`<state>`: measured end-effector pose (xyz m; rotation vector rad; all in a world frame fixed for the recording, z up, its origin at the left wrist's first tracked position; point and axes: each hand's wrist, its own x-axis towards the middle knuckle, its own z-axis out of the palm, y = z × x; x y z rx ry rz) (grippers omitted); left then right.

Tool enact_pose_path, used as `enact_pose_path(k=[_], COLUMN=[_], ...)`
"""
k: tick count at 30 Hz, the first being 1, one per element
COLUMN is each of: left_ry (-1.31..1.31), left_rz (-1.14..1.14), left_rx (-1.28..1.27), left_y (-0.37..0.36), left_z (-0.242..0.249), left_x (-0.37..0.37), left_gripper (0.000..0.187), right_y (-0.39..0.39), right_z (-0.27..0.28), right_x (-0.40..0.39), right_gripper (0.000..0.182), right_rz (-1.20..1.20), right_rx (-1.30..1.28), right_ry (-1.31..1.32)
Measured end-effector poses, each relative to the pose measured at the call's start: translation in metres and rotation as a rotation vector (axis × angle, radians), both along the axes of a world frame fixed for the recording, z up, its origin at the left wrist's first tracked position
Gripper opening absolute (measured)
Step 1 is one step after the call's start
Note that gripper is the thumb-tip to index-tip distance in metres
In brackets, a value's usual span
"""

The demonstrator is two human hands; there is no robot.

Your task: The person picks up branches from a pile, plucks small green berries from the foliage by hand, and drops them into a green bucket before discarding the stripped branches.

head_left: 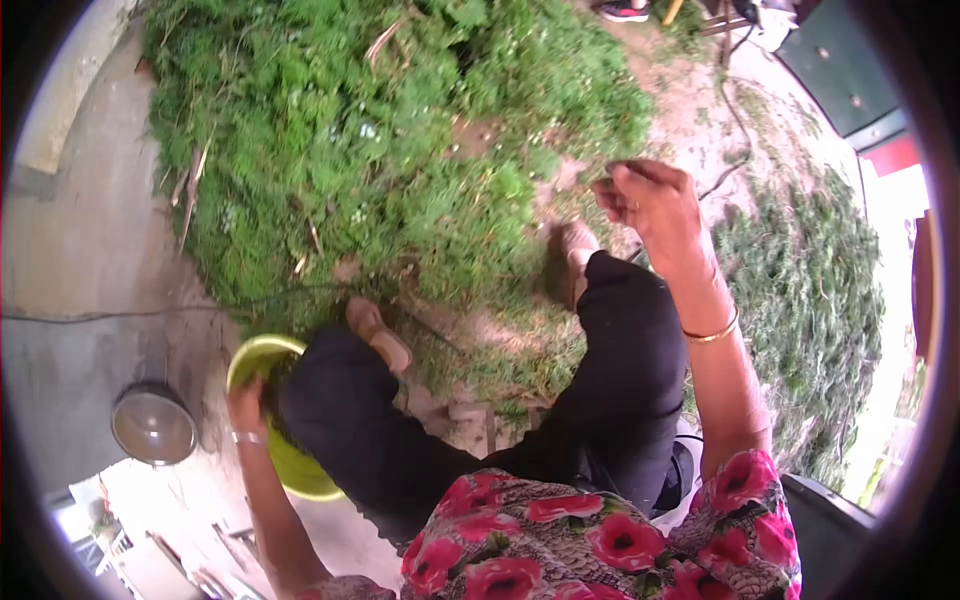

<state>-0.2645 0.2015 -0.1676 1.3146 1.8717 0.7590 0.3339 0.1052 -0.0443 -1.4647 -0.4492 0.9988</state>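
My left hand (pixel 247 405) reaches over the rim of a yellow-green plastic tub (pixel 318 482) beside my left knee. Some dark green plant matter shows inside the tub, partly covered by my leg. The fingers of that hand are blurred and partly hidden in the tub. My right hand (pixel 655 205) is raised above my right foot, fingers curled in toward the thumb. Whatever lies between those fingertips, if anything, is too small to make out. In front of my feet spreads a large heap of feathery green cuttings (pixel 350 150).
A second pile of duller green cuttings (pixel 810 300) lies on the right. A round metal bowl (pixel 153 424) is at the left on the floor. A dark cable (pixel 150 316) crosses the ground. At the top, a person's shoe (pixel 624 11) is visible.
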Motion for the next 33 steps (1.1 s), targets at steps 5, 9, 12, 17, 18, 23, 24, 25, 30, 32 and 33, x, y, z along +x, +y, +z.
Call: enact_pose_path(k=[5,9,12,17,18,23,24,25,30,32,33], left_ry=[0.023,0.481,0.548,0.572,0.595,0.556,0.505,0.503,-0.374,-0.495,-0.555], left_rz=[-0.418,-0.804,-0.886,-0.827,-0.77,-0.75,-0.757,-0.762,-0.433,-0.448,-0.474], left_rx=[-0.156,-0.038,-0.173,-0.193,-0.214,-0.345,-0.243,-0.245,-0.529,-0.561,-0.566], left_y=[0.087,0.113,0.129,0.149,0.156,0.183,0.182,0.171,0.147,0.151,0.153], left_z=[0.069,0.032,-0.051,-0.137,-0.153,-0.285,-0.311,-0.288,-0.163,-0.122,-0.1], left_x=[0.162,0.271,0.31,0.354,0.361,0.359,0.35,0.36,0.375,0.365,0.361], left_gripper=[0.029,0.042,0.054,0.065,0.066,0.054,0.039,0.039,0.018,0.013,0.009], right_y=[0.055,0.077,0.082,0.087,0.087,0.093,0.094,0.094,0.096,0.098,0.098], right_z=[-0.013,-0.034,-0.054,-0.055,-0.056,-0.062,-0.064,-0.065,-0.061,-0.064,-0.07], right_x=[-0.036,-0.036,-0.027,-0.024,-0.021,-0.012,-0.012,-0.012,-0.018,-0.025,-0.028], right_gripper=[0.02,0.017,0.017,0.018,0.021,0.025,0.025,0.025,0.023,0.021,0.021], right_rz=[0.128,0.142,0.116,0.088,0.181,0.194,0.198,0.204,0.218,0.106,0.115], right_rx=[0.016,-0.031,-0.093,-0.196,-0.172,-0.209,-0.199,-0.187,-0.175,-0.142,-0.118], right_ry=[0.043,0.069,0.086,0.135,0.061,0.013,0.006,0.002,0.031,0.138,0.134])
